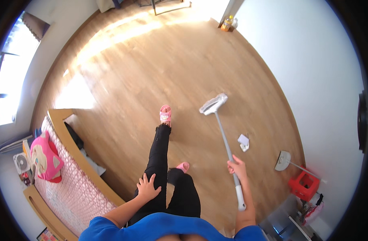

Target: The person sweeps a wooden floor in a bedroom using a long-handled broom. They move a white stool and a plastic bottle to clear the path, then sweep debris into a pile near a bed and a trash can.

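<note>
My right hand (237,166) grips the grey pole of a flat mop (226,143), with the white handle end running down past my forearm. The mop's white head (213,104) rests on the wooden floor (152,68) ahead of me. My left hand (148,187) lies flat with spread fingers on my left thigh, over black trousers. My feet wear pink slippers (165,113); the left foot is stepped forward, close to the mop head.
A bed (67,188) with a wooden frame, pink cover and pink pillow stands at the left. A small white object (243,141) lies on the floor near the mop. A dustpan (283,160) and red stool (303,185) sit by the right wall. Bottles (227,23) stand in the far corner.
</note>
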Demonstrator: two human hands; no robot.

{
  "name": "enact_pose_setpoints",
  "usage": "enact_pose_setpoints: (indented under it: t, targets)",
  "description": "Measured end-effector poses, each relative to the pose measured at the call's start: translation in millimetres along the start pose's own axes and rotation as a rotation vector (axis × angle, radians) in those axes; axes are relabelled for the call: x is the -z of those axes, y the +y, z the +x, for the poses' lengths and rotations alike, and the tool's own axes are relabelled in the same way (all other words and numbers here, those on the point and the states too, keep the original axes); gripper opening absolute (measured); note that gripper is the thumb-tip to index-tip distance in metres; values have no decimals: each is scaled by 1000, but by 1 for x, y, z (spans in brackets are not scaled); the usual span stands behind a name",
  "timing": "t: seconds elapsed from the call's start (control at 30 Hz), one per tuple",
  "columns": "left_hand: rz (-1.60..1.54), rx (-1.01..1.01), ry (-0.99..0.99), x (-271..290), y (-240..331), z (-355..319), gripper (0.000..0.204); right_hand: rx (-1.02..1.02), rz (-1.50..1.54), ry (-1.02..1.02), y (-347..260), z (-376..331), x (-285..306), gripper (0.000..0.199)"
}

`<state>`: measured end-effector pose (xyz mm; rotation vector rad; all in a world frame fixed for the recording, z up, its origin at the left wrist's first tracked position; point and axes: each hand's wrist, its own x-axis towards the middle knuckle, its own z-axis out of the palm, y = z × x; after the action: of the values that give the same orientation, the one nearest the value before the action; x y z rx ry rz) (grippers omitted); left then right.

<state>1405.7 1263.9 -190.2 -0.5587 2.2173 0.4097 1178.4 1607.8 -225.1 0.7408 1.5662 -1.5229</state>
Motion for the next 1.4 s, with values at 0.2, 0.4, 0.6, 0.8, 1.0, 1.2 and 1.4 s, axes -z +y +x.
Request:
enact_pose_setpoints:
  t: [0.2, 0.4, 0.6, 0.8, 1.0, 1.2, 1.4]
  targets:
    - [57, -47, 30, 91, 26, 108, 68, 173, -72, -185, -138, 86, -114, 55]
    - [-44, -108, 15, 185, 14, 172, 65, 276, -150, -402, -297, 281, -267, 39]
    - [-39, -120, -70, 238, 15, 217, 63, 121, 72, -420, -392, 400, -332, 45]
    - [19, -139, -205, 267, 30, 243, 65, 130, 122, -240, -381, 371, -173, 50]
    - [-14, -122, -304, 280, 51, 261, 66, -72, 232, 97, -314, 230, -27, 58]
    - [-21, -102, -325, 290, 100, 274, 64, 81, 148, 159, -340, 186, -33, 57]
    - [-32, -109, -243, 296, 162, 295, 69, 127, 161, -138, -411, 288, -94, 56]
